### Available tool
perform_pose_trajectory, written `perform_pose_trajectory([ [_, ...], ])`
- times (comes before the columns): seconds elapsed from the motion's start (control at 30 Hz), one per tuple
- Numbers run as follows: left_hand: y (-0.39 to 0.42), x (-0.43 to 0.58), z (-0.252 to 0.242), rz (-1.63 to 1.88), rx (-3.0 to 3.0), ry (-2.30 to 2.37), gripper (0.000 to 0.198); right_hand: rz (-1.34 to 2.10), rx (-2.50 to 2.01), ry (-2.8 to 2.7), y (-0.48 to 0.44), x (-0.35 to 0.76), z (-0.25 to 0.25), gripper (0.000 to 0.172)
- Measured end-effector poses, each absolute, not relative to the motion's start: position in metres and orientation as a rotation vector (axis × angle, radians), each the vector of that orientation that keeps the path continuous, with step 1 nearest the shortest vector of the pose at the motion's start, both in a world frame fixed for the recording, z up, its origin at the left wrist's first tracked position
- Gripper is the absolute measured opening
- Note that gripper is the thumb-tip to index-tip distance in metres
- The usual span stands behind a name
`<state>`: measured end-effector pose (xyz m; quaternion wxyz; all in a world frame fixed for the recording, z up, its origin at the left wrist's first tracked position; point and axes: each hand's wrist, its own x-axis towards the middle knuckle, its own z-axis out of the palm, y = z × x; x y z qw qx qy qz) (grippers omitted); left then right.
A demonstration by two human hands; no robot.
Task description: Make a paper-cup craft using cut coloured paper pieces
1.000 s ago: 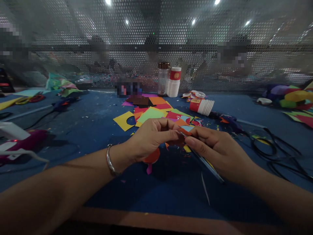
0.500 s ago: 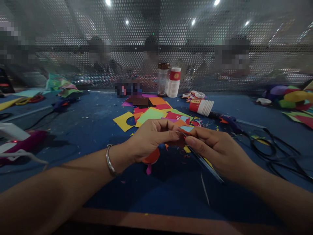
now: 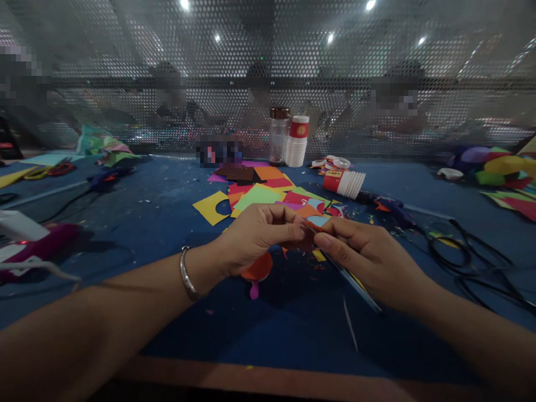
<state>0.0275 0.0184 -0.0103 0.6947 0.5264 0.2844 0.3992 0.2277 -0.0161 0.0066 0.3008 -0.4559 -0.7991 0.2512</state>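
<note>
My left hand (image 3: pixel 268 231), with a silver bangle at the wrist, is closed in a pinch over the middle of the table. My right hand (image 3: pixel 364 251) meets it fingertip to fingertip, also pinching. Between them shows the thin edge of a small orange paper piece (image 3: pixel 314 225); most of it is hidden by the fingers. Below my left hand lies an orange paper disc (image 3: pixel 260 267) with a purple paper tab (image 3: pixel 254 290). A clear glue stick (image 3: pixel 355 287) runs out from under my right hand, and a thin white strip (image 3: pixel 350 324) lies nearby.
Coloured paper sheets (image 3: pixel 257 196) are piled ahead. Behind stand a glass jar (image 3: pixel 278 139) and stacked paper cups (image 3: pixel 296 148); another cup stack (image 3: pixel 343 183) lies sideways. A glue gun (image 3: pixel 393 211) with looped black cable is right, another glue gun (image 3: pixel 104 180) left. People sit beyond a perforated screen (image 3: pixel 234 84).
Both hands stay pinched together in nearly the same place. The fingertips have shifted slightly, and a little more of the orange edge shows. Nothing on the table has visibly moved.
</note>
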Motion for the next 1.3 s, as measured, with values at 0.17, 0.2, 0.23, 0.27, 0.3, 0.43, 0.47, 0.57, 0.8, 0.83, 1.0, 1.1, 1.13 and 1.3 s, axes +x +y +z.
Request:
perform_pose_trajectory([
  [0.17, 0.0185, 0.0287, -0.0099, 0.925, 1.182, 0.625, 0.011, 0.742, -1.219, -2.088, -0.0166, 0.2268, 0.0091, 0.042],
  [0.2, 0.0184, 0.0289, -0.0094, 0.931, 1.176, 0.623, 0.011, 0.737, -1.217, -2.089, -0.0166, 0.2271, 0.0095, 0.042],
  [0.23, 0.0182, 0.0290, -0.0087, 0.938, 1.167, 0.624, 0.012, 0.728, -1.216, -2.091, -0.0165, 0.2274, 0.0096, 0.042],
  [0.27, 0.0180, 0.0289, -0.0079, 0.940, 1.159, 0.624, 0.013, 0.715, -1.216, -2.092, -0.0163, 0.2278, 0.0095, 0.042],
  [0.3, 0.0178, 0.0289, -0.0071, 0.940, 1.150, 0.629, 0.013, 0.701, -1.216, -2.093, -0.0162, 0.2282, 0.0090, 0.042],
  [0.43, 0.0176, 0.0285, -0.0049, 0.952, 1.138, 0.673, 0.014, 0.678, -1.212, -2.086, -0.0152, 0.2294, 0.0056, 0.042],
  [0.47, 0.0177, 0.0285, -0.0049, 0.962, 1.138, 0.677, 0.014, 0.682, -1.214, -2.087, -0.0150, 0.2294, 0.0047, 0.042],
  [0.57, 0.0182, 0.0288, -0.0059, 0.984, 1.135, 0.653, 0.013, 0.686, -1.223, -2.094, -0.0150, 0.2290, 0.0035, 0.041],
  [0.8, 0.0163, 0.0307, -0.0071, 0.947, 1.124, 0.641, 0.015, 0.682, -1.200, -2.110, -0.0159, 0.2275, 0.0064, 0.038],
  [0.83, 0.0154, 0.0311, -0.0066, 0.944, 1.110, 0.645, 0.016, 0.678, -1.201, -2.109, -0.0158, 0.2274, 0.0065, 0.037],
  [1.0, 0.0125, 0.0324, -0.0048, 0.938, 1.093, 0.650, 0.014, 0.674, -1.191, -2.107, -0.0163, 0.2281, 0.0058, 0.034],
  [1.1, 0.0129, 0.0323, -0.0057, 0.940, 1.092, 0.639, 0.014, 0.678, -1.177, -2.109, -0.0173, 0.2290, 0.0060, 0.033],
  [1.13, 0.0132, 0.0322, -0.0061, 0.941, 1.091, 0.640, 0.014, 0.673, -1.178, -2.112, -0.0175, 0.2292, 0.0062, 0.033],
  [1.3, 0.0140, 0.0324, -0.0069, 0.942, 1.077, 0.641, 0.017, 0.580, -1.188, -2.139, -0.0177, 0.2289, 0.0070, 0.034],
])
